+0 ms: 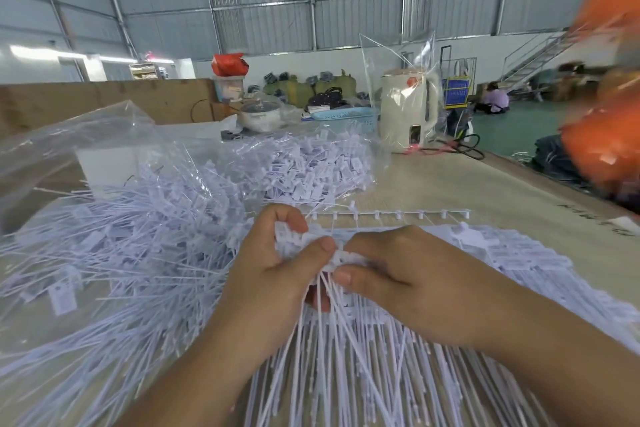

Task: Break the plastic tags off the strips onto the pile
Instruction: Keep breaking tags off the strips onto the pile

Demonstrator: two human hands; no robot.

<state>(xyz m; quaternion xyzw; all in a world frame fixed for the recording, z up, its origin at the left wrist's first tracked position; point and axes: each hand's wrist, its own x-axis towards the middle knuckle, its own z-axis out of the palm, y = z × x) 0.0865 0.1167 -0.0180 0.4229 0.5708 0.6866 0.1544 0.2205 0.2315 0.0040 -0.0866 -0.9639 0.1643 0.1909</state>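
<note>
A big pile of loose white plastic tags with long thin tails covers the left of the table. A stack of tag strips lies under and to the right of my hands, their tails fanning toward me. My left hand grips a bunch of white tags, thumb pressed on top. My right hand pinches the tags right beside it at the strip's end. A bare strip spine with short stubs lies just beyond my hands.
A clear bag of more tags sits behind the pile, and a crumpled clear bag at far left. A cream kettle in plastic stands at the back right. The table edge runs along the right.
</note>
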